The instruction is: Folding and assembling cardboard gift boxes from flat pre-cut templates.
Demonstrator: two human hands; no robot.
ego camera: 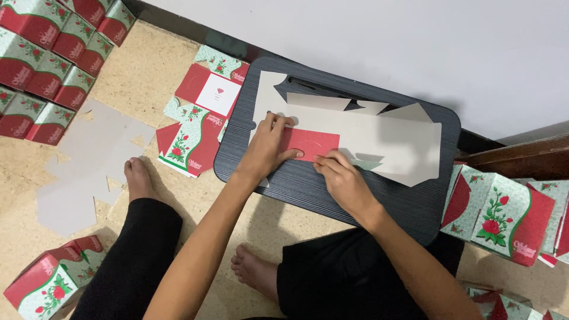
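Two hands on one flat card blank (379,139), centre of frame, grey side up on dark lap tray (332,189), long axis left to right. Folded red flap (311,143) between left hand (264,148) and right hand (344,181). Fingers of both together, pressed flat on flap edges, clamped on nothing.

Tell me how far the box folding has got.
Done: folded red-and-green boxes stacked at upper left, more at right. In hand: the left hand and right hand press a red flap on a flat cardboard blank on the dark lap desk. Left: printed flat blanks and a grey blank on the floor.
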